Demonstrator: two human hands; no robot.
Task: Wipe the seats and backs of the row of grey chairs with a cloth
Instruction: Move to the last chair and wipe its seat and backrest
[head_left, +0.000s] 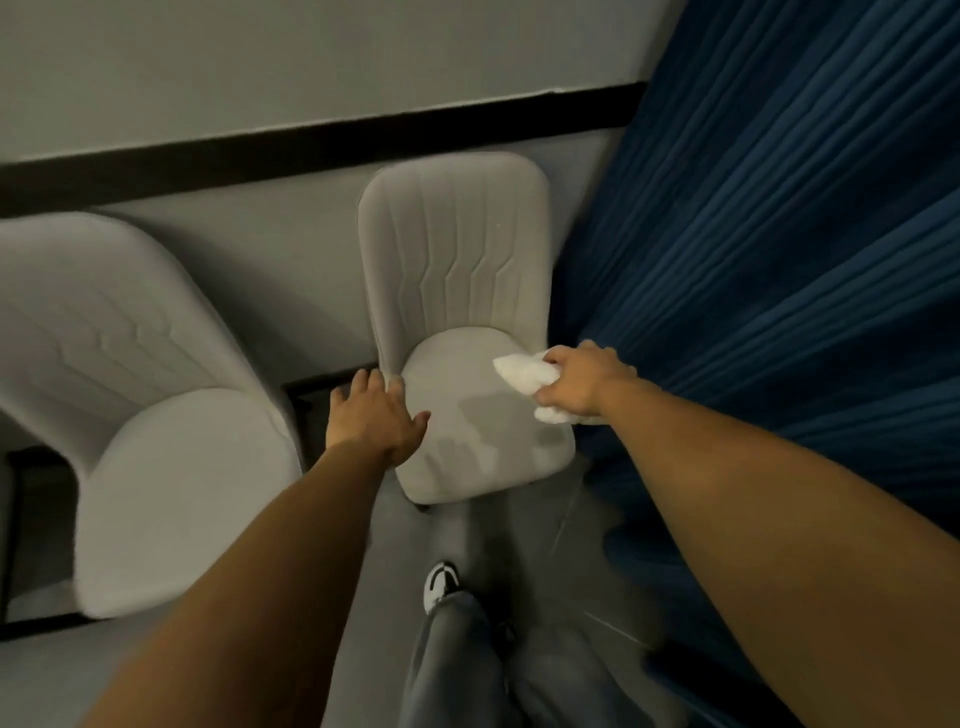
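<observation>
Blue pleated curtain (779, 234) hangs in deep vertical folds along the right side, just beside the nearer grey chair (467, 291). That chair is upholstered in soft pale fabric, with stitched channels down its tall rounded back and a curved seat showing darker patches. A second grey chair (150, 415) of the same shape stands to its left, against a grey wall (260, 67) crossed by a black band. The left hand (376, 415) lies flat with fingers spread on the seat's left edge. The right hand (582, 382) is closed around a crumpled white cloth (524, 376), pressing it to the seat's right edge. A black-and-white shoe (440, 584) rests on the grey floor below.
</observation>
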